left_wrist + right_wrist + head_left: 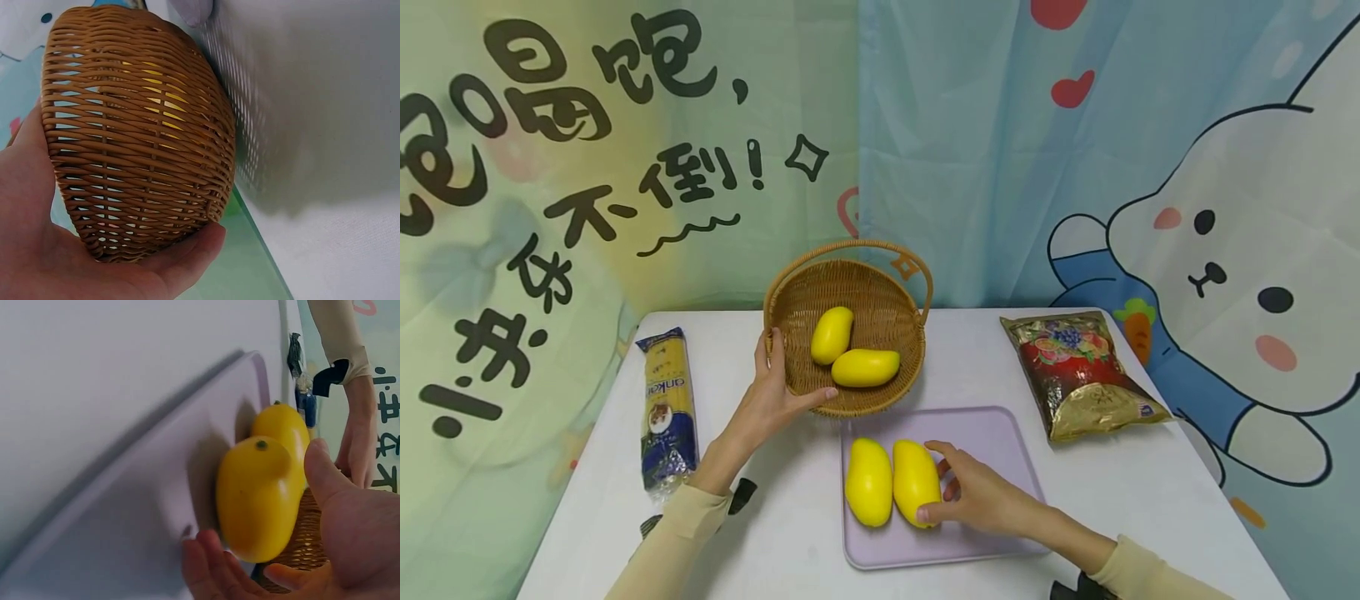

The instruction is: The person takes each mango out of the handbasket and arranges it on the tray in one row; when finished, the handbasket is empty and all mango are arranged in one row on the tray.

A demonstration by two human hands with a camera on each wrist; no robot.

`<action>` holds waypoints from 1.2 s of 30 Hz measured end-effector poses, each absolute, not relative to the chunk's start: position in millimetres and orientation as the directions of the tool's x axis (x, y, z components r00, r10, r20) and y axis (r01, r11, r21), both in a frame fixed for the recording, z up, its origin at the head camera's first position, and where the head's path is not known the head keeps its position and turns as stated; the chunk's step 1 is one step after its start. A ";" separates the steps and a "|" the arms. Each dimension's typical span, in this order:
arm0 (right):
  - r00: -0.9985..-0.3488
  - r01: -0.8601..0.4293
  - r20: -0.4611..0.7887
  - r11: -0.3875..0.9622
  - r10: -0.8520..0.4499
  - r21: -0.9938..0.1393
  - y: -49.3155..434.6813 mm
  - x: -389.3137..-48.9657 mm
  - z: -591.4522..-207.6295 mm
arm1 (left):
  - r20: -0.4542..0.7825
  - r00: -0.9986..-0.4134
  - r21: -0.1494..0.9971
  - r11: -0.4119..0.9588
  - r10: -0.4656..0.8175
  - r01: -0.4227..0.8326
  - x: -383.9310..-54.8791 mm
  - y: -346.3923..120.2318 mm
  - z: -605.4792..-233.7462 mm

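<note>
My left hand (772, 398) holds a brown wicker basket (895, 312) by its left side, thumb over the front rim. The basket is tilted with its mouth toward me; a mango (832, 335) and another mango (865, 368), both yellow, lie inside. On the lilac tray (992, 450), two larger mangoes lie side by side. My right hand (981, 496) is at the right-hand mango (916, 483), fingers spread along its far end and thumb at its near end. The left-hand mango (869, 483) lies beside it. The right wrist view shows the fingers (203, 556) low beside the mango.
A yellow and blue long packet (668, 408) lies on the white table (790, 517) at the left. At the right is a red and gold bag (1078, 375) with fruit printed on it. A printed curtain (940, 167) hangs behind the table.
</note>
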State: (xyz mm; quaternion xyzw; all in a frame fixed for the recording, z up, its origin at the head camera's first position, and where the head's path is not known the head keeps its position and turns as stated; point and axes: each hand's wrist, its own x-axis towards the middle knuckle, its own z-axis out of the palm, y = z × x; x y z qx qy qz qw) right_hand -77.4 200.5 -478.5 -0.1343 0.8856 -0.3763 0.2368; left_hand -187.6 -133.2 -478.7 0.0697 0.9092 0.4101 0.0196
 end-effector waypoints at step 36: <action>-0.561 -0.716 -0.317 0.641 -0.765 -0.277 91.5 -244.7 -395.2 | 0.040 -0.988 0.740 0.661 0.148 0.129 -187.0 -132.4 -480.0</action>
